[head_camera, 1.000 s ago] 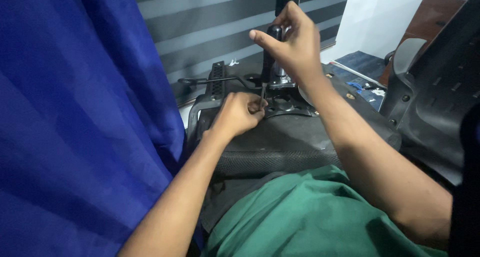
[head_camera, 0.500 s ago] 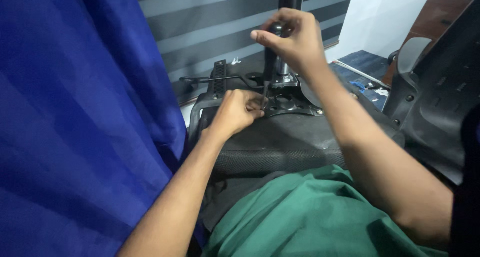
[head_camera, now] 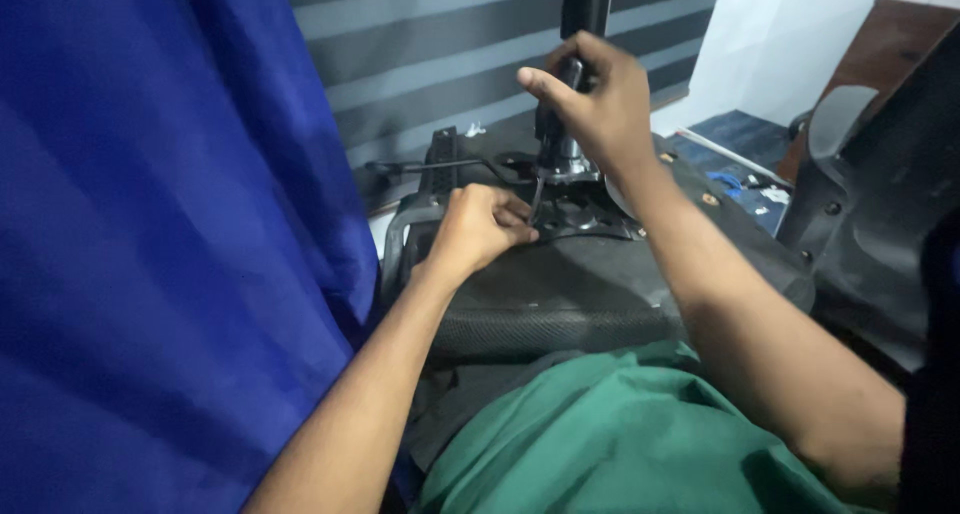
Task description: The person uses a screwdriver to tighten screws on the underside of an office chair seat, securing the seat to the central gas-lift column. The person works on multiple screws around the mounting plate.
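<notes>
Both my hands work a screwdriver (head_camera: 548, 144) at the metal plate (head_camera: 580, 214) under an overturned chair seat (head_camera: 580, 284).

My right hand (head_camera: 600, 109) is closed around the screwdriver's dark handle, holding it nearly upright just in front of the black post (head_camera: 585, 4) that rises from the plate. My left hand (head_camera: 480, 229) sits lower, its fingers (head_camera: 515, 219) curled shut and pinched at the thin shaft where the tip meets the plate; the tip itself is too small and dark to make out, so I cannot tell what it seats in. The seat lies across my lap over green cloth (head_camera: 620, 434). A blue curtain (head_camera: 150, 224) hangs to my left, and a black chair back (head_camera: 880, 214) stands to my right.
</notes>
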